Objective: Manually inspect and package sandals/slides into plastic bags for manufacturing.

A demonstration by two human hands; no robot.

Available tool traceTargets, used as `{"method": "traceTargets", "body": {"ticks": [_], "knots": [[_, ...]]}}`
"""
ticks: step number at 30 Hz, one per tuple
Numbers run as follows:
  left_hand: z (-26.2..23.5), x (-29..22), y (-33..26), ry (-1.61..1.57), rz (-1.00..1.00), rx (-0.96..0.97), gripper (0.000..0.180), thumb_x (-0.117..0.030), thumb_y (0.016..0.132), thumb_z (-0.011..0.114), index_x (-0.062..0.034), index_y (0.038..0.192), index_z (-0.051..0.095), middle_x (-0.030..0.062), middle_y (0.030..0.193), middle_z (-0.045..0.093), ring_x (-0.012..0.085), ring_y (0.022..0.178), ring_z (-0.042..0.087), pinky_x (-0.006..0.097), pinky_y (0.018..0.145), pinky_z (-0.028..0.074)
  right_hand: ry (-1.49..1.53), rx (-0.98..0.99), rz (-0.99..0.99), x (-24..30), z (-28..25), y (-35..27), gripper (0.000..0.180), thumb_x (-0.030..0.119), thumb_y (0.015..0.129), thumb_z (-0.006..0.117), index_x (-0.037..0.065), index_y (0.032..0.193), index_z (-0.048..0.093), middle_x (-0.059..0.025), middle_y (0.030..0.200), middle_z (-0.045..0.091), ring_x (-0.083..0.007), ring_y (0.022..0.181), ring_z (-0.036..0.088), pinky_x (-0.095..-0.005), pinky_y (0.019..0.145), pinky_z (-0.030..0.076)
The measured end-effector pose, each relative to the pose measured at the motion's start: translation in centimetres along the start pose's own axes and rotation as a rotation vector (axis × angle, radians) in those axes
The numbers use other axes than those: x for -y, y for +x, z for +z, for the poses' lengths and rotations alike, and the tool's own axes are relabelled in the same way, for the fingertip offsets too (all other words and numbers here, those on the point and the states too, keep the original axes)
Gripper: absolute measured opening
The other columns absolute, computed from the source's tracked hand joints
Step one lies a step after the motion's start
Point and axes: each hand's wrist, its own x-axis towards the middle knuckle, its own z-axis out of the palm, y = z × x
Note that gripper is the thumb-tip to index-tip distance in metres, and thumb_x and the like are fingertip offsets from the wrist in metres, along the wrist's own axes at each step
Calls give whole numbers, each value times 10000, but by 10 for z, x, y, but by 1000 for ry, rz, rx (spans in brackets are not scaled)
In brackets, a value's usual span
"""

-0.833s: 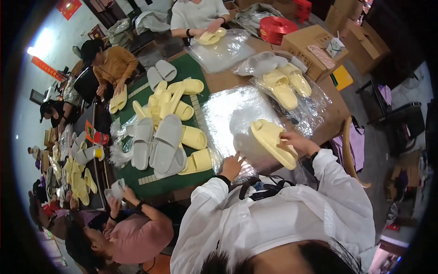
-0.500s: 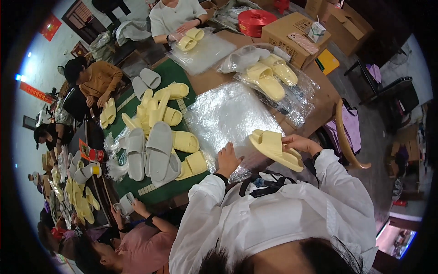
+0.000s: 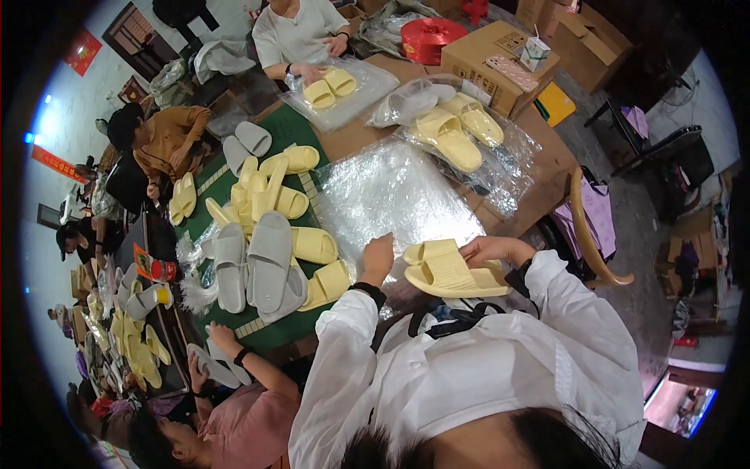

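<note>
My right hand (image 3: 494, 248) is closed around a pair of pale yellow slippers (image 3: 447, 270), gripping them from their right side. The pair lies sideways above the near edge of the table, one slipper partly behind the other. Left of the slippers, my left hand (image 3: 378, 258) has its fingers curled together at the near left edge of a stack of clear plastic bags (image 3: 391, 187). Whether film is pinched in those fingers is hard to make out. Yellow slippers (image 3: 324, 285) and grey slippers (image 3: 269, 262) are piled on the green mat (image 3: 293, 332) to the left.
Bagged yellow slippers (image 3: 445, 141) lie beyond the bag stack, near a cardboard box (image 3: 488, 66) and a red roll (image 3: 433, 39). Across the table a person (image 3: 301, 39) handles slippers on plastic. Another in pink (image 3: 250, 406) holds grey slippers at left. A curved wooden chair arm (image 3: 582, 227) stands right.
My right hand has brought the yellow slippers leftward and turned them more level. My left hand has gone from lying flat on the bags to curled fingers, slightly nearer me.
</note>
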Motion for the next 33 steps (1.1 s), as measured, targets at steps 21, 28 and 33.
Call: {"method": "traceTargets", "body": {"ticks": [21, 28, 33], "knots": [[-5, -51, -1, 122, 256, -73, 493, -105, 804, 430, 18, 1266, 310, 258, 1258, 365, 355, 1010, 490, 407, 827, 419, -1071, -828, -300, -19, 38, 29, 149, 124, 683, 555, 58, 807, 605, -107, 712, 536, -281, 729, 544, -364, 686, 439], [-1, -86, -26, 183, 178, -26, 601, -119, 777, 470, -95, 1332, 239, 224, 1371, 177, 456, 1230, 187, 600, 964, 145, -1272, -921, -395, -19, 52, 42, 245, 88, 633, 565, 33, 872, 568, -94, 860, 517, -282, 876, 477, -343, 797, 408], [-10, -92, -33, 95, 221, -5, 578, -131, 802, 457, -119, 1337, 239, 195, 1361, 219, 438, 1231, 197, 593, 967, 150, -1342, -939, -482, -11, 46, 64, 245, 86, 649, 550, 17, 883, 571, -119, 874, 518, -287, 915, 479, -361, 889, 368]]}}
